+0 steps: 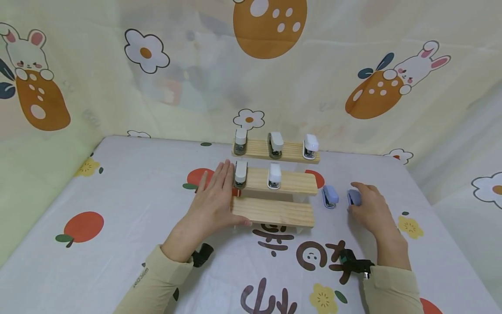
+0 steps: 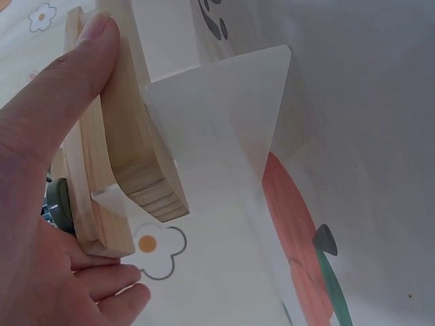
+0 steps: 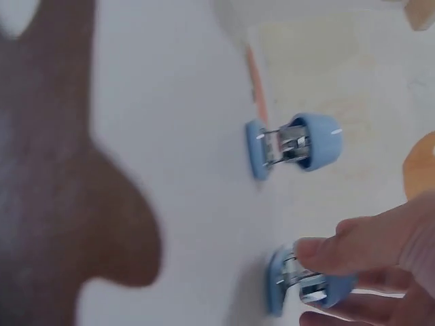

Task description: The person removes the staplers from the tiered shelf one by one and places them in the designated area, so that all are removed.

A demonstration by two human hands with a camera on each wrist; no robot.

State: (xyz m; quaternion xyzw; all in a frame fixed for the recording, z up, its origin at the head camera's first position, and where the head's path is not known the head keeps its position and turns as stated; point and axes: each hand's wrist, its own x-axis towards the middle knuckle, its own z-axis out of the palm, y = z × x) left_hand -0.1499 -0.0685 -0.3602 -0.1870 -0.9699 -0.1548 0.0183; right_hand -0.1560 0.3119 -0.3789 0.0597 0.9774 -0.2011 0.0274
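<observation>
My left hand lies along the left ends of a three-tier wooden rack, fingers straight, thumb on the front board. In the left wrist view, that thumb presses the board's edge above a translucent side support. My right hand pinches a small blue stapler between thumb and fingers, right of the rack. Its metal inside shows in the right wrist view, fingers partly covering its blue top. A second blue stapler stands between that hand and the rack.
Three small staplers stand on the back board, the rightmost stapler white. Two more, including a white stapler, are on the middle board. A patterned cloth covers the table, with a curtain behind.
</observation>
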